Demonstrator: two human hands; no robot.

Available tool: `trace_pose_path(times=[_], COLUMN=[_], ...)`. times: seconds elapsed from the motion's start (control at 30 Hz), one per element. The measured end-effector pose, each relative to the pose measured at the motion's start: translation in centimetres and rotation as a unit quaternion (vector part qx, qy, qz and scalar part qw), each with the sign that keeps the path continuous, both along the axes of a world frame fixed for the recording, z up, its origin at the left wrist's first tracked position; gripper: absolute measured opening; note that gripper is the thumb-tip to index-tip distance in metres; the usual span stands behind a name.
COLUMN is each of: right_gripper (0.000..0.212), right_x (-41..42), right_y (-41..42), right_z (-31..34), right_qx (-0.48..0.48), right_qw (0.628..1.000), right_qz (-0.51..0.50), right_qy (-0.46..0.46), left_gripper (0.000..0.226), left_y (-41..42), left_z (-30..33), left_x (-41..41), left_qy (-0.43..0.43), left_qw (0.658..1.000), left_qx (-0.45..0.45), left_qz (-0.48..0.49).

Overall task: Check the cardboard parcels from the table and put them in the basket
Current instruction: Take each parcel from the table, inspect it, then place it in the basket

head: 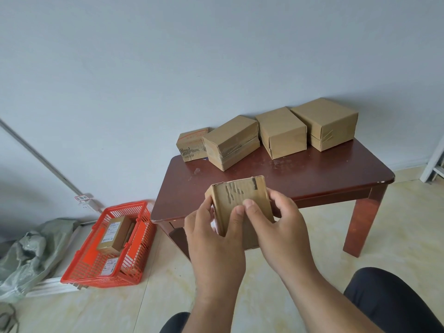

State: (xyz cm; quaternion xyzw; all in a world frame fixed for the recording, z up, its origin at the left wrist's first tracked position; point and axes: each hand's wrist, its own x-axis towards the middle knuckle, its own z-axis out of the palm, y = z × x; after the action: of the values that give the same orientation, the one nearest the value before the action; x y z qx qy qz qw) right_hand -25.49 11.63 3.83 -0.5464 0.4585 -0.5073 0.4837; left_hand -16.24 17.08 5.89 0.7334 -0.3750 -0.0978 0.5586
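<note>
Parcel (240, 203) upright between both hands' grip; thumbs on front.

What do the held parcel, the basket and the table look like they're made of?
Held parcel: brown cardboard, matte, torn patches. Basket: red plastic by its look, moulded lattice walls. Table: likely wood, dark red glossy varnish, chipped pale at the corners.

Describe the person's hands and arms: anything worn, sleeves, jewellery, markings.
Both the left hand and right hand are bare: no gloves, rings or markings show. The forearms are uncovered too, with no sleeve, watch or bracelet in view. Fingernails are short and unpainted.
</note>
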Motion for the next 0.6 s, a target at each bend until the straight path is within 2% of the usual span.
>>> trace_pose_path(times=[0.1,0.27,0.4,0.6], right_gripper=[0.036,0.032,0.028,0.025], right_x=[-0.1,0.0,0.0,-0.1], right_y=[-0.2,1.0,1.1,0.7], right_z=[-0.2,-0.3,0.1,0.6], right_qx=[0.000,-0.007,0.001,0.013], right_qw=[1.000,0.999,0.997,0.999], right_qz=[-0.014,0.018,0.036,0.001], right_qy=[0.010,-0.028,-0.066,-0.052], left_gripper=[0.045,0.025,0.029,0.054], left_y=[0.1,-0.4,-0.3,0.4], left_z=[-0.3,0.7,0.5,-0.6], left_x=[-0.2,0.5,0.4,-0.3], left_qy=[-0.004,0.064,0.065,0.025], left_qw=[1.000,0.998,0.998,1.000], left_qx=[0.007,0.003,-0.009,-0.002], left_qz=[0.005,-0.001,0.001,-0.013])
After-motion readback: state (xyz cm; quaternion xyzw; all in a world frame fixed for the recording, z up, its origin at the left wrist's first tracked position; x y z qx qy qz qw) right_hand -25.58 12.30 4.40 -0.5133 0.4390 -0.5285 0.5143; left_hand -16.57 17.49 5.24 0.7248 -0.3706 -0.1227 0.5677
